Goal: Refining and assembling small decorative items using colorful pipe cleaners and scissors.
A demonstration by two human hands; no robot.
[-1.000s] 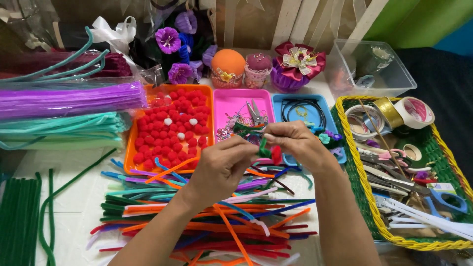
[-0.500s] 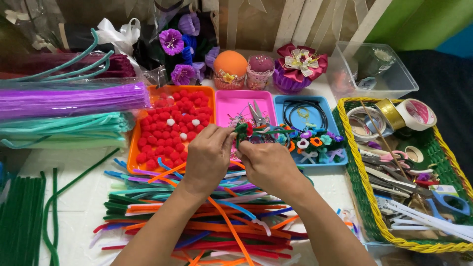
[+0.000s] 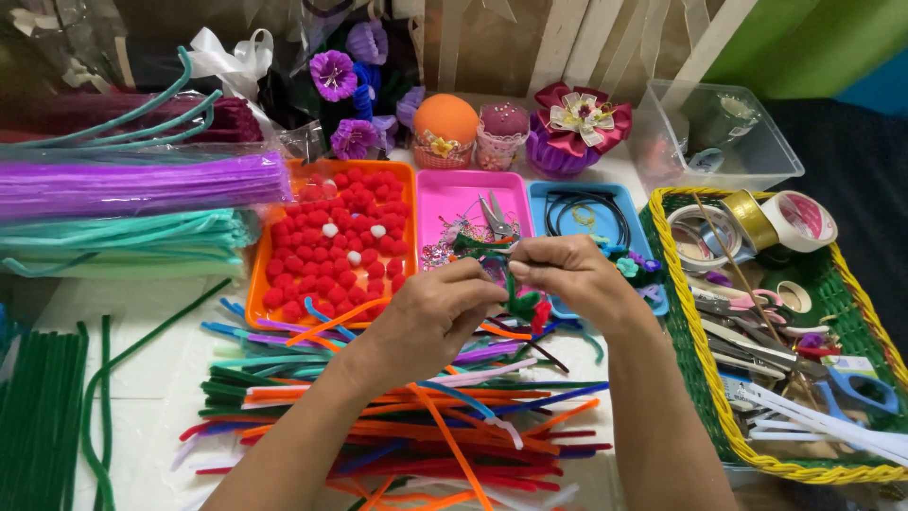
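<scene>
My left hand (image 3: 430,312) and my right hand (image 3: 572,274) meet above the pink tray, both pinching a small green pipe-cleaner piece (image 3: 515,293) with a red bit hanging at its lower end. The fingertips of both hands nearly touch around the green stem. Beneath my wrists lies a loose heap of pipe cleaners (image 3: 407,416) in orange, green, blue, red and white.
An orange tray (image 3: 260,293) holds red pompoms; a pink tray (image 3: 463,189) and a blue tray (image 3: 605,194) sit beside it. Bagged purple and teal pipe cleaners (image 3: 142,185) lie at left. A green-and-yellow basket (image 3: 695,350) with tape rolls and scissors stands at right.
Both hands have stayed together on the green piece, shifting slightly right and nearer; the piece now hangs lower with its red end showing between the hands.
</scene>
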